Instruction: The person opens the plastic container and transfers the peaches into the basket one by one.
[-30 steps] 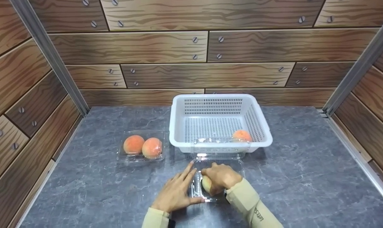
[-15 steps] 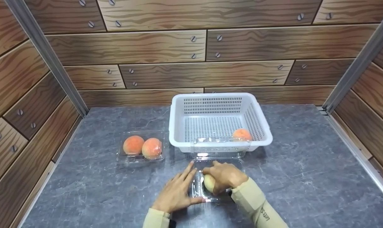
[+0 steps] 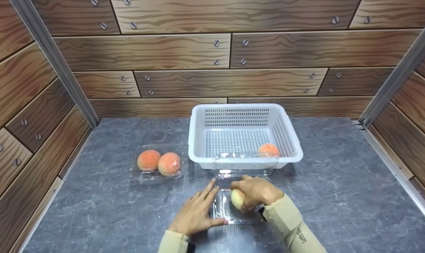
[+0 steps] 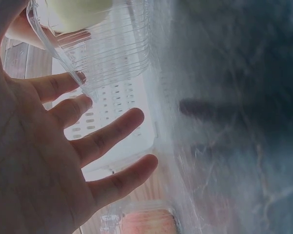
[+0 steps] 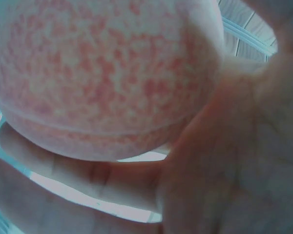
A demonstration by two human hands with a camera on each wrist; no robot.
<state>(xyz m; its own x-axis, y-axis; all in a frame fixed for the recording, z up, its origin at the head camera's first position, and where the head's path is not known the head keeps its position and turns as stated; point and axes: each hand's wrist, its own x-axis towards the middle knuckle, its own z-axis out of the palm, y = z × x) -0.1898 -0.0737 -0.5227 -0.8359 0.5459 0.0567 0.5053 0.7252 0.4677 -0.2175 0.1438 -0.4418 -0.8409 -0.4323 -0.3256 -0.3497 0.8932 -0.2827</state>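
My right hand grips a pale yellow and red peach inside the near tray of a clear plastic clamshell box. In the right wrist view the mottled peach fills much of the picture, with fingers curled along its lower side. Spread and fairly straight, my left hand touches the left rim of that box, thumb at the near corner. The left wrist view shows two of its fingertips against the ridged box wall. The box's transparent lid stands raised toward the basket.
Behind the box stands a white perforated basket with one peach in its near right corner. At left, another clear box holds two orange-red peaches. Wood-patterned walls enclose the grey marbled table.
My right hand and the peach have shifted a little to the right and away from me inside the box. My left hand has stayed at the rim.
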